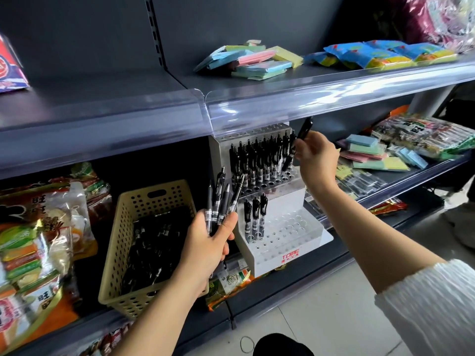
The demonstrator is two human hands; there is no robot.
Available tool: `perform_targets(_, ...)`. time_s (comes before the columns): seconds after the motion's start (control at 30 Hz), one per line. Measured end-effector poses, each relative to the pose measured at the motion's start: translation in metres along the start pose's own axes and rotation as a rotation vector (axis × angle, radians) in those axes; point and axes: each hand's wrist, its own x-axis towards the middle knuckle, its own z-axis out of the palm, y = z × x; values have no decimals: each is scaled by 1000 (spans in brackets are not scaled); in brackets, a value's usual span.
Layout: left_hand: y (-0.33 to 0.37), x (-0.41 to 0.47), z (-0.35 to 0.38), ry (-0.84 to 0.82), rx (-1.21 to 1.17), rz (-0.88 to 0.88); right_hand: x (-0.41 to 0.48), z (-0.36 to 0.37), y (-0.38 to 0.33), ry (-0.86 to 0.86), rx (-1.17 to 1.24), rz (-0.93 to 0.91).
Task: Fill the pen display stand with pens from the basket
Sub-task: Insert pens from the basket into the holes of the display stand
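Observation:
A white stepped pen display stand [285,235] stands on the lower shelf. Its upper tier holds several black pens, and three black pens [255,214] stand in the lower tier. A beige perforated basket [133,227] to its left holds many black pens. My left hand [208,242] grips a bunch of black pens [222,199] between basket and stand. My right hand [316,155] holds a single black pen [304,131] tilted at the upper tier's right end, just under the shelf above.
The clear-edged upper shelf [257,98] overhangs the stand and carries coloured note pads [252,62] and blue packets [380,53]. Snack bags [43,222] crowd the left of the basket. More note pads and packets [380,155] lie right of the stand.

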Motion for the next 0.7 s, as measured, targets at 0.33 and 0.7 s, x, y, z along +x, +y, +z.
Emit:
perform_targets(0.33, -9, 8, -1, 4, -5, -19, 7, 15, 7, -121, -272, -64)
perform_targets(0.7, -1, 2, 0, -5, -79, -48, 8, 15, 24, -189, -362, -12)
